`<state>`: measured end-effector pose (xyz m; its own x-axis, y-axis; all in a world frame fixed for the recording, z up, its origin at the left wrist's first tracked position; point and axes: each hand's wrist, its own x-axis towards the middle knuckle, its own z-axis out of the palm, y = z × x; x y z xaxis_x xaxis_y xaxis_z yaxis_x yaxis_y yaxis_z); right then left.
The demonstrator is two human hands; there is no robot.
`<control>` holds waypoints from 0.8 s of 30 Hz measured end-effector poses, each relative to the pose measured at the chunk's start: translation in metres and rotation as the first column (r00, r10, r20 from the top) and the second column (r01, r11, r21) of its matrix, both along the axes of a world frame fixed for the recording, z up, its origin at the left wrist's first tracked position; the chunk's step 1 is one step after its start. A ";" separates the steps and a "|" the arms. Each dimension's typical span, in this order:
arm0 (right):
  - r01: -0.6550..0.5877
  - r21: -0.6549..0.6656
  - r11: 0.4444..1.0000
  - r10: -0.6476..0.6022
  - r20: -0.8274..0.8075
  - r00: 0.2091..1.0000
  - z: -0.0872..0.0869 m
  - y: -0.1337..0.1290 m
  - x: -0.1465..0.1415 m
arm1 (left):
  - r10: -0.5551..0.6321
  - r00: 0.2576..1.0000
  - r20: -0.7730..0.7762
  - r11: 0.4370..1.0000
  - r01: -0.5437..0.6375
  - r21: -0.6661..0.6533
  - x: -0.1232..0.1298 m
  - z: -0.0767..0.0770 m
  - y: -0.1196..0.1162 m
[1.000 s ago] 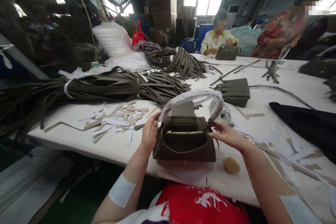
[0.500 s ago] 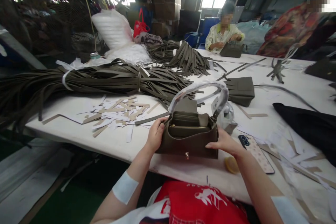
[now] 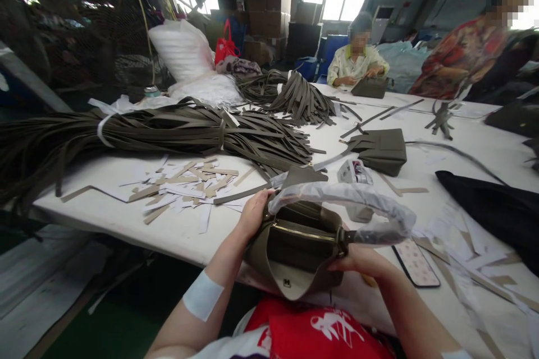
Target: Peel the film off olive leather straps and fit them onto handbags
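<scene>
An olive-brown handbag [image 3: 261, 252] tilts toward me at the table's front edge, its mouth open. Inside it a gold zipper and a dark compartment show, and a small metal clasp piece sits on the pale lining of the front. My left hand [image 3: 256, 214] grips the bag's left end. At the right end, my right hand [image 3: 357, 261] holds on, thumb on the front and its other fingers partly hidden. The plastic-wrapped handle [image 3: 379, 207] arches over the opening and leans out to the right, above my right hand.
Bundles of dark strips [image 3: 177, 129] lie along the left and back. Paper and strip scraps [image 3: 185, 188] are scattered left. Another bag [image 3: 381, 151], a white box-like item [image 3: 355, 174], a phone [image 3: 416, 263] and black cloth [image 3: 488, 207] lie right. Two people stand or sit beyond.
The handbag has tipped toward me, so its inside and front lining now show. Its wrapped handle has swung down to the right. Both hands stay on the bag's ends.
</scene>
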<state>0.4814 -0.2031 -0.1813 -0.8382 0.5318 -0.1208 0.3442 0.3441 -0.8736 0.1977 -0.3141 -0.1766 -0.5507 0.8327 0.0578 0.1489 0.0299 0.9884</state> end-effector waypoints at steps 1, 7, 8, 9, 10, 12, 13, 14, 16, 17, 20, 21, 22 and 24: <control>-0.007 -0.069 0.998 0.009 0.034 0.999 -0.002 -0.003 0.000 | -0.014 0.999 0.035 1.000 0.014 -0.001 -0.001 -0.003 -0.001; 0.234 0.012 0.972 -0.235 0.050 0.971 -0.012 -0.004 -0.008 | -0.042 0.939 0.343 0.994 0.074 -0.081 -0.011 -0.024 0.001; 0.270 0.047 0.962 -0.272 0.038 0.962 -0.013 -0.001 -0.011 | -0.033 0.928 0.370 0.993 0.071 -0.090 -0.013 -0.027 0.003; 0.303 0.070 0.950 -0.305 0.023 0.952 -0.013 0.002 -0.016 | -0.033 0.915 0.403 0.993 0.077 -0.093 -0.017 -0.030 0.004; 0.334 0.075 0.940 -0.335 0.005 0.942 -0.013 0.006 -0.020 | -0.050 0.886 0.460 0.991 0.100 -0.084 -0.021 -0.033 0.006; 0.395 -0.011 0.919 -0.395 -0.022 0.919 -0.014 0.018 -0.030 | -0.107 0.745 0.659 0.987 0.160 -0.021 -0.032 -0.038 0.008; 0.414 -0.083 0.906 -0.417 -0.023 0.909 -0.015 0.025 -0.035 | -0.135 0.645 0.753 0.984 0.175 0.027 -0.039 -0.040 0.009; 0.423 -0.156 0.893 -0.430 -0.014 0.903 -0.016 0.033 -0.039 | -0.156 0.549 0.821 0.983 0.170 0.073 -0.046 -0.042 0.009; 0.408 -0.257 0.876 -0.417 0.021 0.909 -0.017 0.048 -0.047 | -0.162 0.451 0.878 0.986 0.115 0.122 -0.057 -0.045 0.009; 0.387 -0.273 0.881 -0.389 0.050 0.920 -0.017 0.055 -0.051 | -0.153 0.444 0.883 0.988 0.082 0.131 -0.061 -0.047 0.009; 0.322 -0.255 0.912 -0.304 0.110 0.946 -0.015 0.069 -0.060 | -0.132 0.436 0.890 0.989 -0.003 0.147 -0.062 -0.053 0.010; 0.302 -0.236 0.923 -0.283 0.112 0.953 -0.015 0.071 -0.063 | -0.121 0.433 0.893 0.989 -0.029 0.147 -0.061 -0.054 0.011; 0.284 -0.211 0.935 -0.267 0.105 0.958 -0.015 0.070 -0.065 | -0.107 0.430 0.896 0.988 -0.052 0.143 -0.060 -0.056 0.011; 0.261 -0.140 0.955 -0.254 0.066 0.965 -0.016 0.066 -0.070 | -0.073 0.426 0.902 0.988 -0.094 0.125 -0.058 -0.056 0.012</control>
<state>0.4113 -0.1368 -0.1969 -0.6669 0.7023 -0.2492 0.4458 0.1081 -0.8886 0.1395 -0.3021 -0.2329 -0.3648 0.8550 -0.3687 -0.8287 -0.1176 0.5473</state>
